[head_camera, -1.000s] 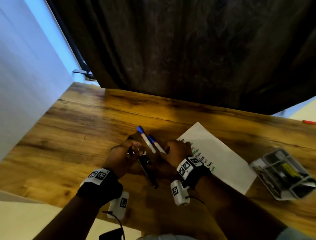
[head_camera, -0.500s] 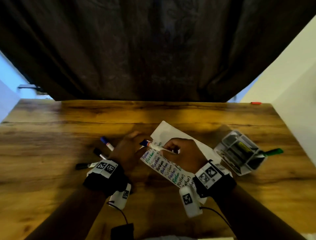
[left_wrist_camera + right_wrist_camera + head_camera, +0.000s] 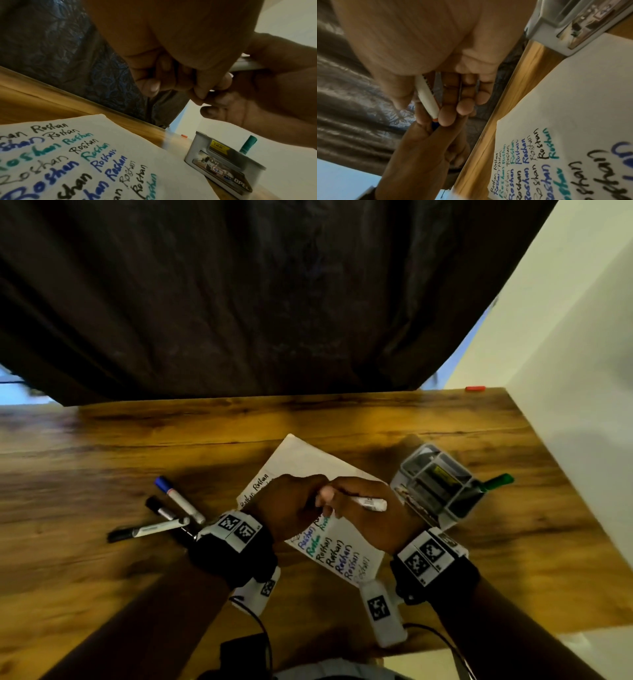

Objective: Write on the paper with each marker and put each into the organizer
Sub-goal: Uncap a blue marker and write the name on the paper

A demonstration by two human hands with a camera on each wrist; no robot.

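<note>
Both hands meet above the white paper point(image 3: 301, 460), which is covered in written names. My right hand point(image 3: 363, 518) grips the white barrel of a blue marker point(image 3: 368, 504). My left hand point(image 3: 291, 505) curls its fingers round the marker's cap end; the right wrist view shows the blue cap point(image 3: 435, 125) between those fingers. Whether the cap is still seated cannot be told. The grey organizer point(image 3: 435, 484) stands right of the paper with a green marker point(image 3: 496, 482) sticking out. Left of my left wrist lie a blue-capped marker point(image 3: 178, 499) and two black markers point(image 3: 157, 506).
A dark curtain point(image 3: 274, 302) hangs behind the wooden table point(image 3: 102, 559). A pale wall point(image 3: 582, 440) closes the right side next to the organizer. A small red object point(image 3: 475, 388) lies at the far right corner. Wrist cables trail near the front edge.
My hands carried the blue marker from the pile on the left to above the paper. My left hand now holds its cap end, and the head view swung right.
</note>
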